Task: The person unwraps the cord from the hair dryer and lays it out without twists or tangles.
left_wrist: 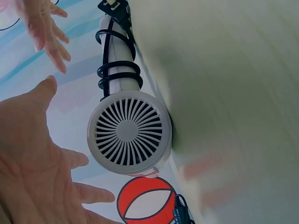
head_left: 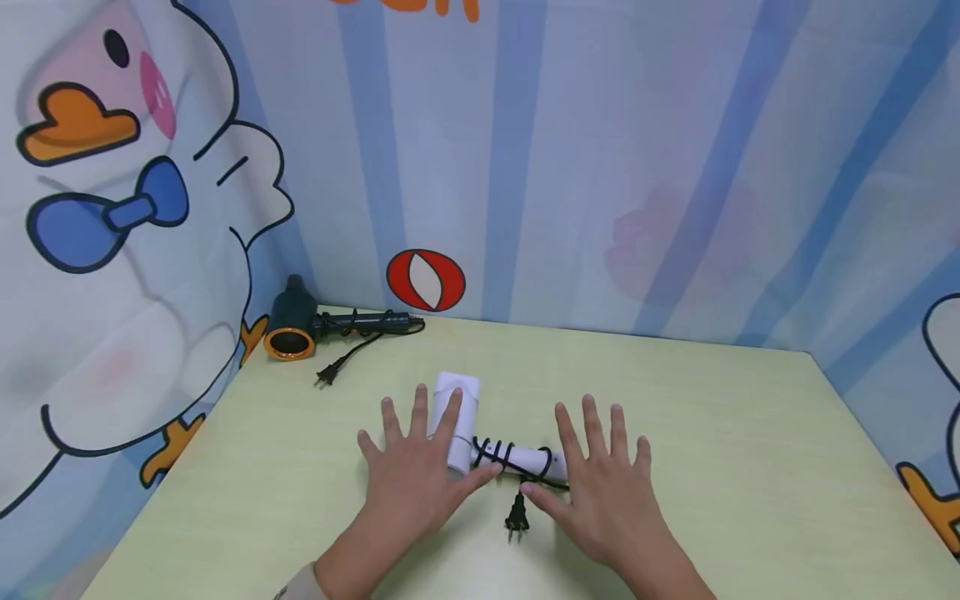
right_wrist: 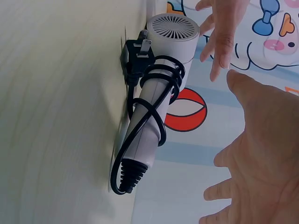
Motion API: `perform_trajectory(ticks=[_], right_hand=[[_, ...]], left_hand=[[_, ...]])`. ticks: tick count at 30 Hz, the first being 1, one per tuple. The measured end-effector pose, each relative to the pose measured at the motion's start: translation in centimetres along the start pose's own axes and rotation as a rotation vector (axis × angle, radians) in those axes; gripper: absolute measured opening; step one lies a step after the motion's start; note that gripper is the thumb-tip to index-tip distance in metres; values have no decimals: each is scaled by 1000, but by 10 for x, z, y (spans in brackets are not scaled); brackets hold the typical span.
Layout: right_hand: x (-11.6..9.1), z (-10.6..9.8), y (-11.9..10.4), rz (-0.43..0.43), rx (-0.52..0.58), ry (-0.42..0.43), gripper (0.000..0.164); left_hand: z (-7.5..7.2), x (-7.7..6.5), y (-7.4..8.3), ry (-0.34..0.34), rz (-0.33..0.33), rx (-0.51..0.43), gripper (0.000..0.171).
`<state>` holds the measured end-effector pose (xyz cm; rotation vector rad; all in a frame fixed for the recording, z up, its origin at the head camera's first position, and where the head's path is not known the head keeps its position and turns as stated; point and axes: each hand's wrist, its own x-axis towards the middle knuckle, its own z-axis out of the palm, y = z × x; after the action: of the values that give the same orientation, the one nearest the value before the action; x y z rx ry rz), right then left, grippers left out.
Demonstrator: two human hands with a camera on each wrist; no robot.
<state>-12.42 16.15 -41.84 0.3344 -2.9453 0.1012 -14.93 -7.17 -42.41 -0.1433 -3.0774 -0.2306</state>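
A white hair dryer lies on the table, its handle wound with a black cord. The cord's two-pin plug lies just in front of the handle. In the left wrist view the dryer's round slatted vent faces the camera. My left hand is held with fingers spread above the dryer's body, partly hiding it. My right hand is spread likewise and covers the handle's end in the head view. Both wrist views show the palms apart from the dryer, holding nothing.
A dark hair dryer with an orange rim lies at the table's back left corner, cord round its handle, its plug on the table. A printed curtain hangs behind the pale table.
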Motion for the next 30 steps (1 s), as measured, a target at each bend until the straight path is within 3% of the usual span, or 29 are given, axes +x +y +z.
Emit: perform_trajectory(ticks=[9, 14, 20, 30], right_hand=[[0, -3, -1, -26, -21, 24, 97], [0, -5, -4, -5, -10, 6, 94], [-3, -7, -6, 42, 38, -63, 82], [-4, -8, -9, 38, 38, -147, 76]], left_hand=[[0, 7, 1, 2, 24, -14, 100], [0, 13, 0, -5, 0, -34, 96], [5, 19, 1, -35, -62, -102, 98], [13, 34, 4, -31, -82, -168, 90]])
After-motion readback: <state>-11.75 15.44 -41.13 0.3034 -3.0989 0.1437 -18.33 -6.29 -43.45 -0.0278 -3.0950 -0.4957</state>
